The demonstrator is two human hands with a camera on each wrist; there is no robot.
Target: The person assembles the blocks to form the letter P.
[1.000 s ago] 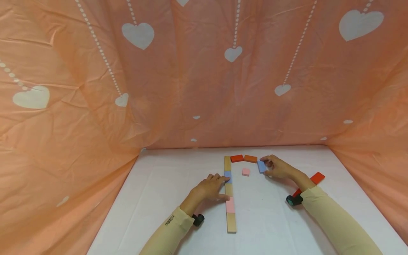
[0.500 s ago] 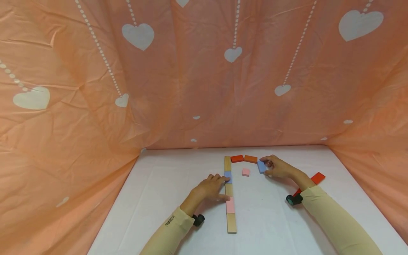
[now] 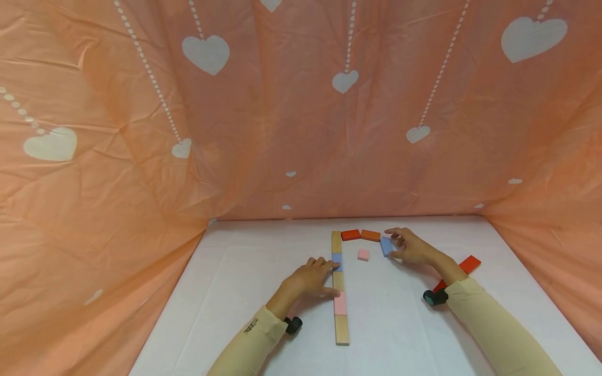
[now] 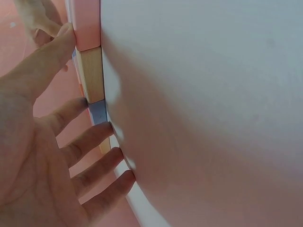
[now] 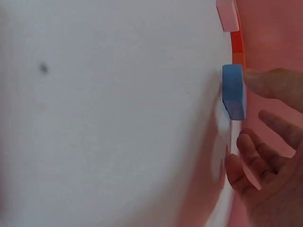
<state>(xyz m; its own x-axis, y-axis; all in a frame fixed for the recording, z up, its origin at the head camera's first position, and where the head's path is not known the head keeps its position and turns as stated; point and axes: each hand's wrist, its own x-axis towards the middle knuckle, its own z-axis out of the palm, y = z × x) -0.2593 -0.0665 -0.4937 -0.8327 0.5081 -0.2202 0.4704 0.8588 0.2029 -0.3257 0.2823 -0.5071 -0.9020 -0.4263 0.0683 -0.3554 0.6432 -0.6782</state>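
A straight row of blocks lies on the white table, alternating plain wood (image 3: 342,330) with a pink block (image 3: 340,304) and a blue block (image 3: 337,257). My left hand (image 3: 308,278) rests along its left side, fingers spread, thumb at the pink block and index fingertip at the blue one. From the row's far end, a red block (image 3: 350,235) and an orange block (image 3: 370,236) run rightward to a second blue block (image 3: 386,247), set at an angle. My right hand (image 3: 411,247) is beside that block, thumb (image 5: 262,84) right at it and the other fingers apart from it.
A small pink block (image 3: 363,255) lies inside the corner formed by the blocks. Red blocks (image 3: 469,264) lie under and beyond my right wrist. An orange curtain (image 3: 301,130) with white hearts hangs behind the table (image 3: 254,250) and along both sides.
My right index finger has lifted away from the second blue block, while the thumb stays by it. The left hand and the blocks keep their places.
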